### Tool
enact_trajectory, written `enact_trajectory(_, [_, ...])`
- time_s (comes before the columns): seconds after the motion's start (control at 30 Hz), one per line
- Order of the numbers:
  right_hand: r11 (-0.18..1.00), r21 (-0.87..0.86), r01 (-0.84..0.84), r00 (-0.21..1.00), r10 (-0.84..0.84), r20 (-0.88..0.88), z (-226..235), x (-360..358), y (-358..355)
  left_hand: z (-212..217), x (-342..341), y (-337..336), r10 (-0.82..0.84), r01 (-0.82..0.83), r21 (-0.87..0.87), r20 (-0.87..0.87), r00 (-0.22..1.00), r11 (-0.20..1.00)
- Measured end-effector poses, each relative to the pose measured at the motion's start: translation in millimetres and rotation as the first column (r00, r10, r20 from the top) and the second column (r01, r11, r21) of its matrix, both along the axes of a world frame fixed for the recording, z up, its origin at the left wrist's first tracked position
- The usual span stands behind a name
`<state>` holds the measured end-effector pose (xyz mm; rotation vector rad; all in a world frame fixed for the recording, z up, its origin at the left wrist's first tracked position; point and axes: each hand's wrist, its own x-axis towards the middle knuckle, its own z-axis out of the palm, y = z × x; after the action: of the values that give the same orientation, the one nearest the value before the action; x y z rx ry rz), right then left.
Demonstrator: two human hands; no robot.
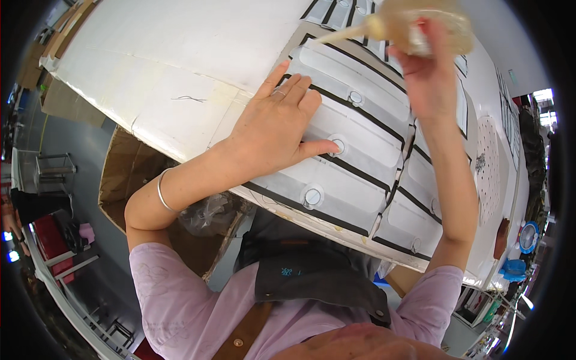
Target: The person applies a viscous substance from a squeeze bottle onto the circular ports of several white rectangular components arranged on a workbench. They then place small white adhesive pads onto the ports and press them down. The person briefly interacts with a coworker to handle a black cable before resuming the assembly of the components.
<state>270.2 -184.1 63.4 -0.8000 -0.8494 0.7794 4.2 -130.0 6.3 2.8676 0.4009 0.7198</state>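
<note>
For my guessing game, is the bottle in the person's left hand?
No, the right hand holds the bottle, while the left hand lies on the white panels.

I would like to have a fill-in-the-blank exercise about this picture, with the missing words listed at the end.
1. The bottle is held in the person's ____ hand.
2. The left hand rests on pale panels edged in ____.
3. A thin bracelet is worn on the person's ____ arm.

Missing words: right; black; left.
</note>
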Motion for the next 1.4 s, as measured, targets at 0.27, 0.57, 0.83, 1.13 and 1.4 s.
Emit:
enact_trajectory(0.27, [0.929,0.370,0.002,0.989,0.053,-0.137,112.8,119.8,-200.7,10.5,2.6,-3.2,0.038,-0.032,0.042,-0.156,0.987,0.999])
enact_trajectory(0.57, [0.793,0.095,0.601,0.759,-0.604,0.242,8.3,127.2,-411.9,52.9,72.7,-75.1,-0.164,0.198,0.126,-0.237,0.958,0.972])
enact_trajectory(0.83, [0.846,-0.080,0.527,0.836,-0.499,0.227,-53.4,109.0,-460.3,43.4,166.9,-211.2,-0.711,0.718,-0.105,-0.296,0.638,0.688])
enact_trajectory(1.13, [0.790,-0.114,0.603,0.779,-0.552,0.297,-82.2,109.5,-462.9,29.1,175.2,-256.6,-0.771,0.771,-0.150,-0.302,0.560,0.619])
enact_trajectory(1.4, [0.847,-0.095,0.523,0.839,-0.492,0.231,-90.1,102.6,-465.8,27.9,171.4,-255.8,-0.770,0.768,-0.155,-0.298,0.564,0.622])
